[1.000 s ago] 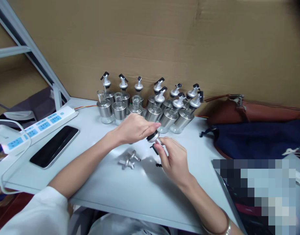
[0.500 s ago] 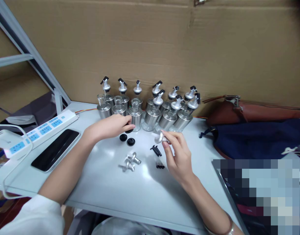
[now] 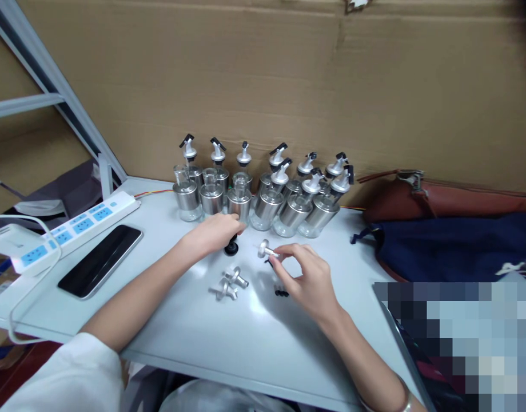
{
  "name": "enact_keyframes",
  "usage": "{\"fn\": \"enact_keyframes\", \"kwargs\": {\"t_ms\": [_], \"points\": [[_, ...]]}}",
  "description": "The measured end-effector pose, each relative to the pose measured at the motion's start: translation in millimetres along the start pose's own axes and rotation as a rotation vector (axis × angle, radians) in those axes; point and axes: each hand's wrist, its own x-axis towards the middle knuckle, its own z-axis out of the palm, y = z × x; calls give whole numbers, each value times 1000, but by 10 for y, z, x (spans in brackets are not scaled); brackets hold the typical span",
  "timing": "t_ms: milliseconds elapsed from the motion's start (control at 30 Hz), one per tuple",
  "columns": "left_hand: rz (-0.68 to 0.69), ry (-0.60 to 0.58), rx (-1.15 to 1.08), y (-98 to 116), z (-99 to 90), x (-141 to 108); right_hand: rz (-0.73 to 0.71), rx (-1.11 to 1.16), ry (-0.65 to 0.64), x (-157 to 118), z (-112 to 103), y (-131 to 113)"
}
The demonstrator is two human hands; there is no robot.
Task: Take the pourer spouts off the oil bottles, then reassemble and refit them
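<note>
My left hand (image 3: pixel 220 230) is closed, fingertips down, on a black rubber stopper that shows only in part beneath them. Just below it, another black stopper (image 3: pixel 231 249) lies on the table. Between the thumb and fingers of my right hand (image 3: pixel 308 272) is a silver pourer spout (image 3: pixel 264 248), its round flange pointing left. More silver spouts (image 3: pixel 226 289) lie loose between my forearms. Small black-ended tubes (image 3: pixel 281 292) lie beside my right hand, and the black levers near it are mostly covered by its fingers.
Glass bottles with steel bands (image 3: pixel 267 210) stand in rows at the back, several topped with pourers. A phone (image 3: pixel 100 261) and a power strip (image 3: pixel 78 226) lie at left. A brown bag (image 3: pixel 451 197) and dark blue cloth (image 3: pixel 451 246) are at right, before a cardboard wall (image 3: pixel 203 74).
My left hand has shifted slightly right and closed on a black stopper. My right hand has carried the spout left and turned it toward the left hand.
</note>
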Motion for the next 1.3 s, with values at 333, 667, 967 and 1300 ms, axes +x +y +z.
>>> {"fn": "enact_keyframes", "kwargs": {"t_ms": [333, 667, 967, 1300], "points": [[-102, -267, -148, -55, -75, -98, 109, -151, -514, -39, 109, -76], [-65, -238, -111, -39, -100, -74, 61, -28, -642, -40, 103, -154], [45, -264, -188, 266, -350, -476, -9, 118, -691, -53, 90, -169], [6, -189, -195, 184, -340, -467, 22, 214, -570, -13, 54, -151]]}}
